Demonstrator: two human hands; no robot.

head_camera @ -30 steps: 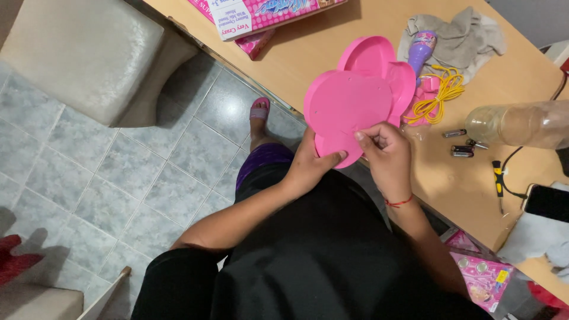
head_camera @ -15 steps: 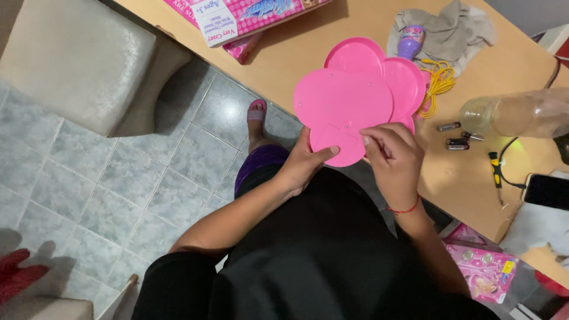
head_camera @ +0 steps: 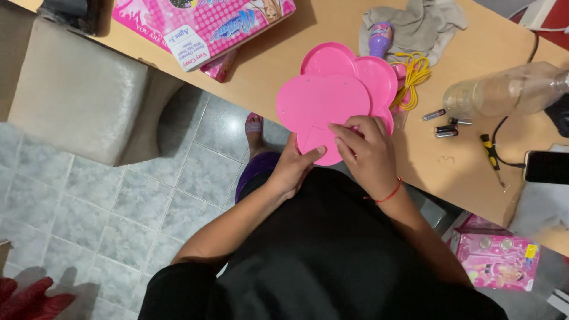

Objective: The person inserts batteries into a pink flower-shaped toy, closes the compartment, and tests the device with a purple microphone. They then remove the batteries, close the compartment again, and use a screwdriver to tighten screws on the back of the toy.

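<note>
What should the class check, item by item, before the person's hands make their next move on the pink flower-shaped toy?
1. Left hand supports the pink flower-shaped toy at its lower edge: ok.
2. Right hand fingers rest on the toy's back near the small panel: ok.
3. Panel open or closed: cannot tell.
4. Loose batteries lie on the table, apart from the toy: ok.
5. Screwdriver lies on the table, in neither hand: ok.
6. Yellow cord lies beside the toy; whether it is trapped under it: cannot tell.
</note>
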